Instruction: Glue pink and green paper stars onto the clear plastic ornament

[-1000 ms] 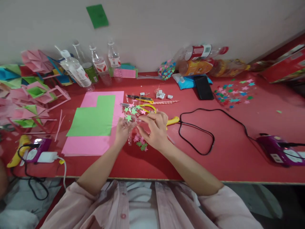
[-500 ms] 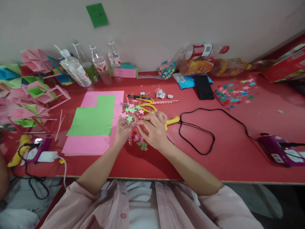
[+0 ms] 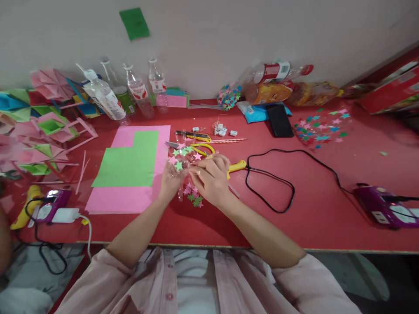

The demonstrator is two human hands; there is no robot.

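Observation:
My left hand [image 3: 170,179] is closed on a clear plastic piece with pink and green stars [image 3: 183,152] stuck over it. From the other side my right hand [image 3: 212,179] pinches its near edge, the fingertips of both hands almost meeting there. Whether a loose star sits between my right fingers is hidden. Just below lies a small pile of pink and green stars [image 3: 195,196]. Behind the plastic are yellow-handled scissors [image 3: 205,149] and a yellow box cutter [image 3: 196,136]. A yellow glue gun [image 3: 237,166] is partly covered by my right hand.
Pink and green paper sheets [image 3: 127,165] lie left of my hands. Paper models [image 3: 49,122] crowd the far left. Bottles [image 3: 139,89] stand along the wall. A black cord [image 3: 293,192] runs right to a purple power strip [image 3: 379,205]. A phone [image 3: 279,120] lies near star-covered plastic [image 3: 322,126].
The starred plastic has shifted very slightly to the right and down between my hands. My right fingers have drawn a little closer together on its edge.

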